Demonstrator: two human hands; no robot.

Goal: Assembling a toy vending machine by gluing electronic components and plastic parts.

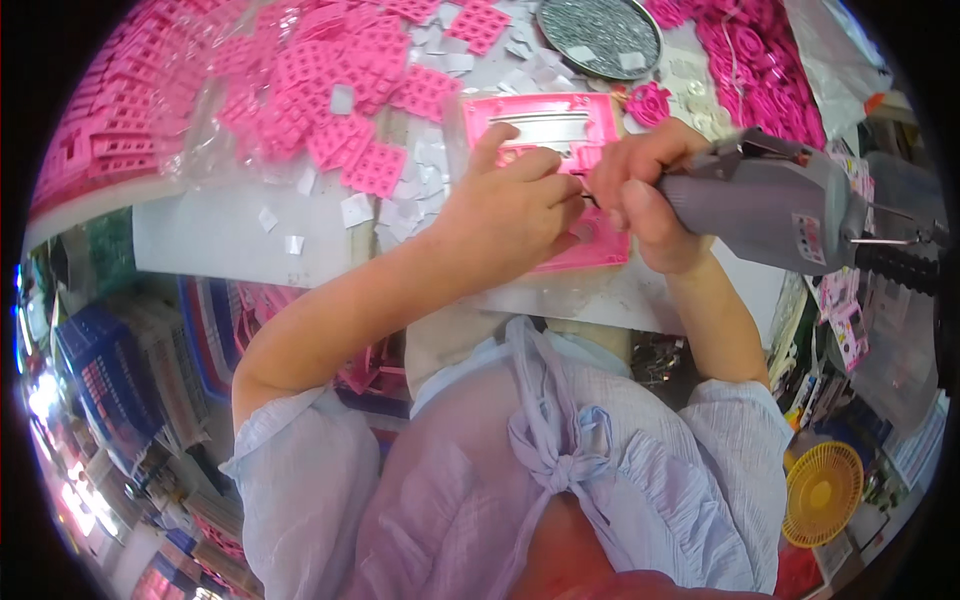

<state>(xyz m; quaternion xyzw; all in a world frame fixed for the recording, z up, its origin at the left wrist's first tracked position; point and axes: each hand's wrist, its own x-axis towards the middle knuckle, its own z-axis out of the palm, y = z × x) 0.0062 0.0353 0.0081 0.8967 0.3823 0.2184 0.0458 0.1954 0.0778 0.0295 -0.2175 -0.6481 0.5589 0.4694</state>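
Note:
My right hand (655, 195) is wrapped round the front end of a grey electric screwdriver (755, 205), which lies nearly level, its thin bit pointing left. Beneath both hands is a pink plastic panel (585, 255) with a silvery metal strip (540, 128) set across its upper part. Palm down over the panel, my left hand (510, 200) has bent fingers spread apart, one reaching toward the strip. Its thumb and forefinger are close to the driver's bit. Whether a screw sits at the bit is hidden by the fingers.
Pink square parts with holes (340, 80) are heaped at the far left, with small white pieces (400, 215) scattered by them. A round dish of small metal pieces (600, 35) stands at the back. Magenta parts (765, 70) fill the far right; a yellow basket (823, 493) is lower right.

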